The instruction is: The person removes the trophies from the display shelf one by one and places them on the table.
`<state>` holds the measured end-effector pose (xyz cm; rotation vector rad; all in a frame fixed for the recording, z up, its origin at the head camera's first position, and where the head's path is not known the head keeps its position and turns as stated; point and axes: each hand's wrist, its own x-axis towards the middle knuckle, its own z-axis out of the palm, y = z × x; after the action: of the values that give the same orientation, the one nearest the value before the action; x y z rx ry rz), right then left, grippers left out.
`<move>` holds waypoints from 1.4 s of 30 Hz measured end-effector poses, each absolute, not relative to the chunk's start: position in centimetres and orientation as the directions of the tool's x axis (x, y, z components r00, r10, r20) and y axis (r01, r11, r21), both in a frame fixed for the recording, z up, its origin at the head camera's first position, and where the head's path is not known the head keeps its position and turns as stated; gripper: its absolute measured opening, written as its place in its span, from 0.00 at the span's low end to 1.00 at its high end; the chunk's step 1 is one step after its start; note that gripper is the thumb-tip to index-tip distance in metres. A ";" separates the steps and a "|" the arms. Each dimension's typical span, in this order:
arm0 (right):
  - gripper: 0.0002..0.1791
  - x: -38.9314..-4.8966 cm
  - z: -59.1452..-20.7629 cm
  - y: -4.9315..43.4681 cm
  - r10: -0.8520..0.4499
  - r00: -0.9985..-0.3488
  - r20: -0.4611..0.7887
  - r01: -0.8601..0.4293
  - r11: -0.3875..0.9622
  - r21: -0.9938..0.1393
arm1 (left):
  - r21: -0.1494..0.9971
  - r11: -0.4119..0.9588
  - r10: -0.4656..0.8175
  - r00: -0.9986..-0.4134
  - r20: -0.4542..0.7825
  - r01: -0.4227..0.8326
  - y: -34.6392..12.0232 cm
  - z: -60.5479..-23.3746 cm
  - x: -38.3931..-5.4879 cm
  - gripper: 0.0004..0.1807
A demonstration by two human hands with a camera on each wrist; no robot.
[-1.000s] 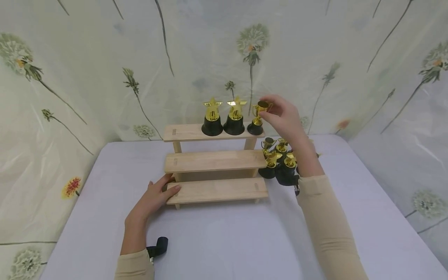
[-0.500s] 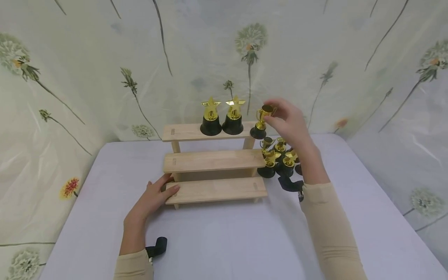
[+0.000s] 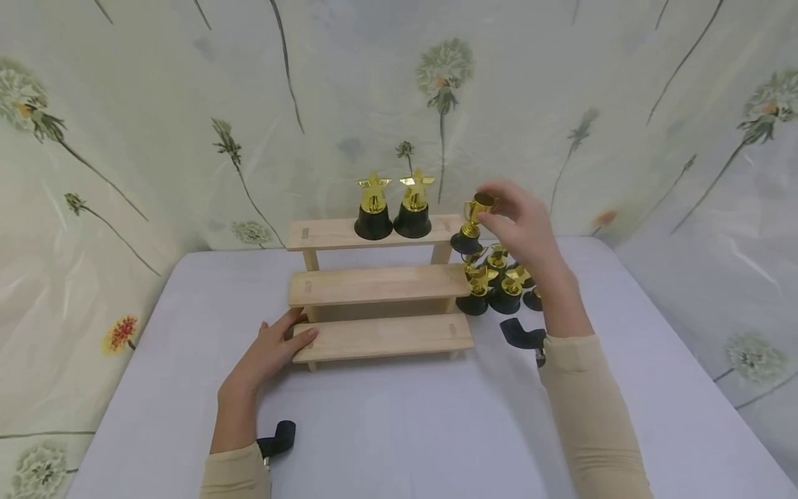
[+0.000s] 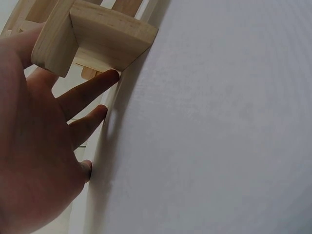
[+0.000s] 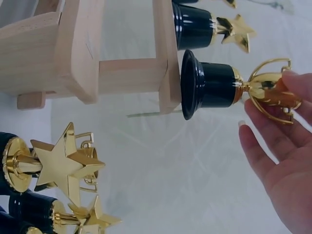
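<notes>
In the head view my right hand (image 3: pixel 524 225) pinches a small gold trophy cup (image 3: pixel 479 210) with a black base, tilted a little. It hangs by the right end of the top step; whether its base touches the wood I cannot tell. In the right wrist view fingertips and thumb hold this trophy cup (image 5: pixel 273 90) by its gold bowl. My left hand (image 3: pixel 264 355) grips the left end of the lowest step of a wooden three-step stand (image 3: pixel 380 337), thumb on top. In the left wrist view its other fingers (image 4: pixel 87 95) are spread below the wood.
Two star trophies (image 3: pixel 414 204) stand upright on the top step. Several more star and cup trophies (image 3: pixel 506 294) are grouped on the white-covered table (image 3: pixel 386 430), right of the stand. Behind rises a dandelion-patterned backdrop (image 3: pixel 349 83).
My right hand has moved the trophy cup rightward and slightly down, from standing on the top step's right end to beside that end. The left hand keeps its place on the stand.
</notes>
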<state>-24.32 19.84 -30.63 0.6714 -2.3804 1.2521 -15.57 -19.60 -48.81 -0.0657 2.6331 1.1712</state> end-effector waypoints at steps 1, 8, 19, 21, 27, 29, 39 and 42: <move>0.19 -24.2 -30.7 19.9 -0.236 -0.819 0.523 -0.565 0.493 -0.662 | 0.724 0.674 0.063 -0.966 -0.252 -0.145 -19.6 -48.8 -15.6 0.47; 0.21 -25.3 -32.8 21.8 -0.212 -0.832 0.512 -0.542 0.503 -0.673 | 0.731 0.667 0.068 -0.965 -0.253 -0.144 -19.6 -48.8 -15.7 0.47; 0.22 -24.4 -33.7 23.2 -0.208 -0.841 0.499 -0.528 0.514 -0.676 | 0.729 0.668 0.064 -0.964 -0.258 -0.151 -19.5 -48.8 -15.8 0.48; 0.21 -24.2 -34.1 23.5 -0.209 -0.844 0.493 -0.523 0.518 -0.677 | 0.729 0.668 0.066 -0.964 -0.258 -0.149 -19.4 -48.7 -15.8 0.47; 0.21 -24.0 -35.2 24.1 -0.231 -0.836 0.497 -0.539 0.515 -0.667 | 0.726 0.673 0.069 -0.965 -0.253 -0.143 -19.4 -48.7 -15.8 0.45; 0.22 -24.0 -35.6 24.3 -0.239 -0.835 0.496 -0.542 0.511 -0.667 | 0.729 0.669 0.070 -0.965 -0.253 -0.143 -19.4 -48.7 -15.8 0.45; 0.22 -23.6 -37.0 25.1 -0.242 -0.849 0.470 -0.518 0.554 -0.651 | 0.733 0.665 0.069 -0.966 -0.248 -0.140 -19.5 -48.8 -15.8 0.47; 0.21 -23.4 -37.2 25.1 -0.236 -0.863 0.447 -0.497 0.557 -0.666 | 0.738 0.662 0.074 -0.968 -0.241 -0.133 -19.5 -48.8 -15.8 0.47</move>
<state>-23.38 25.12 -37.21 0.6041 -2.4887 1.2055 -15.79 -19.47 -48.80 -0.0477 2.6288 1.1969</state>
